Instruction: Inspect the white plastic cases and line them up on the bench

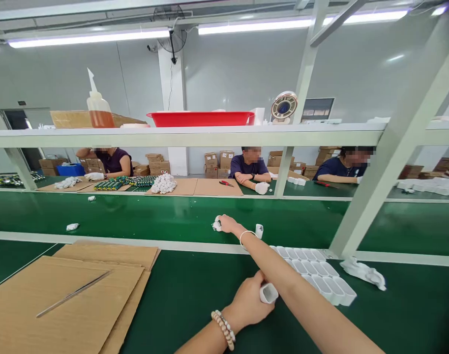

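My left hand (251,301), with a beaded bracelet at the wrist, is wrapped round a white hollow plastic housing (269,293) whose open end faces me. Stretched across above it, my right hand (228,224) reaches onto the green conveyor belt (143,216). Its fingers are closed on a small white part (217,224); the fingertips are partly hidden. Just right of that hand, another white housing (259,231) stands on the belt. Rows of white housings (335,287) stand on the bench beyond my right forearm, which hides some of them.
Cardboard sheets (87,295) with a thin metal rod (74,293) lie at left. A white glove (363,273) rests at right, by a slanted post (390,147). An overhead shelf (209,136) carries a red tray (202,118). Several people sit across the belt.
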A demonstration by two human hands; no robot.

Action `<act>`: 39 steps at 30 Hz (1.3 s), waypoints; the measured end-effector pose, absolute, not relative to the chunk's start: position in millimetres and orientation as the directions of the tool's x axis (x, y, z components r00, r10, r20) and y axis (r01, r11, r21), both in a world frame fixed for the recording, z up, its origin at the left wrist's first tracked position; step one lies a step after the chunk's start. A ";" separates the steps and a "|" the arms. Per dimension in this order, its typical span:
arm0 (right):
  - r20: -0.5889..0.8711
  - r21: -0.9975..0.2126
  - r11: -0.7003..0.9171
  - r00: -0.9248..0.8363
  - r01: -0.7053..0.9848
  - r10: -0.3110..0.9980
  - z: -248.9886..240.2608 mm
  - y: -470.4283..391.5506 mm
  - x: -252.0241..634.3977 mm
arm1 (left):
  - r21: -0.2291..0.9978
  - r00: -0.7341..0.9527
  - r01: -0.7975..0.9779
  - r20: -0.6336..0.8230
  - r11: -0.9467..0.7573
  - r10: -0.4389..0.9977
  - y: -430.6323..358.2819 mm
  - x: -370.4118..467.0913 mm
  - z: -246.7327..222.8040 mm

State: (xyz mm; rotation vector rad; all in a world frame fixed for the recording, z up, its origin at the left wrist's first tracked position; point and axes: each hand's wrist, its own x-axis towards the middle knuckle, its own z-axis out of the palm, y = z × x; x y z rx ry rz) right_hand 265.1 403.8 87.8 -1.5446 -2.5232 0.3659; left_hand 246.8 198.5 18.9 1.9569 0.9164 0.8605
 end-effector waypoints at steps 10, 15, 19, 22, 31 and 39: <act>0.363 -0.657 0.551 -0.425 0.514 0.829 105.8 261.0 393.3 | 0.774 0.300 0.366 0.428 -0.517 0.853 192.7 242.0 23.1; 0.650 -0.582 0.701 -0.282 0.413 0.705 60.4 161.6 455.0 | 0.641 0.332 0.514 0.464 -0.570 0.821 183.6 241.9 25.2; 0.775 -0.410 0.817 -0.317 0.405 0.546 40.5 136.6 450.5 | 0.442 0.393 0.613 0.547 -0.654 0.739 174.6 240.9 27.2; 0.796 -0.366 0.842 -0.335 0.397 0.504 39.4 133.9 441.6 | 0.308 0.440 0.633 0.611 -0.710 0.658 170.3 241.0 28.4; 0.803 -0.362 0.824 -0.304 0.437 0.514 39.1 125.4 439.8 | 0.164 0.478 0.612 0.703 -0.773 0.527 168.4 243.5 29.6; 0.754 -0.457 0.777 -0.275 0.432 0.597 35.8 120.9 435.9 | 0.096 0.502 0.645 0.695 -0.758 0.515 168.9 243.0 28.3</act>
